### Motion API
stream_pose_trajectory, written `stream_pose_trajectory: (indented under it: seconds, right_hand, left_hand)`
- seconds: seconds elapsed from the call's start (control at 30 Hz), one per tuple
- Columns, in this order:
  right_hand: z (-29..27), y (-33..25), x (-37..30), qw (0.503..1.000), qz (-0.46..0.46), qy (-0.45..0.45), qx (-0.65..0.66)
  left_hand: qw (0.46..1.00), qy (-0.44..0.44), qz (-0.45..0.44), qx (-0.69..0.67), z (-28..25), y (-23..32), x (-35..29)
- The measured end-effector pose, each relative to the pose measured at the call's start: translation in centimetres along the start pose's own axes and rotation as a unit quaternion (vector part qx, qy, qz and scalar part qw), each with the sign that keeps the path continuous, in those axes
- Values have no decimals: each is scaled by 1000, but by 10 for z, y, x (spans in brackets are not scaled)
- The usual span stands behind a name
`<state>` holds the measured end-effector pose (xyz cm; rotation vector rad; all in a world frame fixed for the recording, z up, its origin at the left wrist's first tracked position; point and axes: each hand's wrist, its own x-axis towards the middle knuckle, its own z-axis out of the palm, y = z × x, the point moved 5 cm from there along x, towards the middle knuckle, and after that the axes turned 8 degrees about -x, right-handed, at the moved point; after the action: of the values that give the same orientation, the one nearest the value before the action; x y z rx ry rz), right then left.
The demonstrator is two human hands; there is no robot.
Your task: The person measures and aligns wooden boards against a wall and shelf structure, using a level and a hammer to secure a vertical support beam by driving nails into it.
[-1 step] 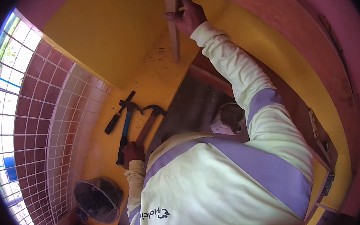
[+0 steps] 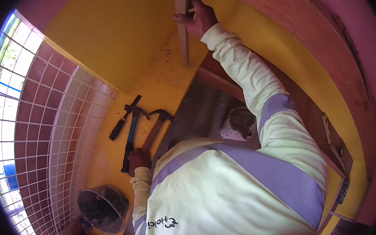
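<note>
Grasping wooden strip (image 2: 183, 40) at twelve o'clock with right hand (image 2: 202, 19). Touching wooden-handled hammer (image 2: 154, 132), between eight and nine, with left hand (image 2: 138, 160) at eight; cannot tell whether clenched or resting. Note blue hammer (image 2: 132, 130) beside, toward nine.

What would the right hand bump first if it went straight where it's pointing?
The right hand would meet the wooden strip in its grip first. Past that, the yellow wall looks next, though depth is hard to judge.
</note>
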<state>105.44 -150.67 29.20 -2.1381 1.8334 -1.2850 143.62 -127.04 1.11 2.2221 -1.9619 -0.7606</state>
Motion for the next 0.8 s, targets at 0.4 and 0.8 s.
stream_pose_trajectory:
  seconds: [0.4, 0.8]
  right_hand:
    - [-21, 26, -25, 999, -6, -2, -36]
    - [-18, 43, -27, 991, 29, 52, -122]
  left_hand:
    - [1000, -21, -7, 11, 5, -5, 5]
    - [999, -33, -38, 13, -3, 4, 1]
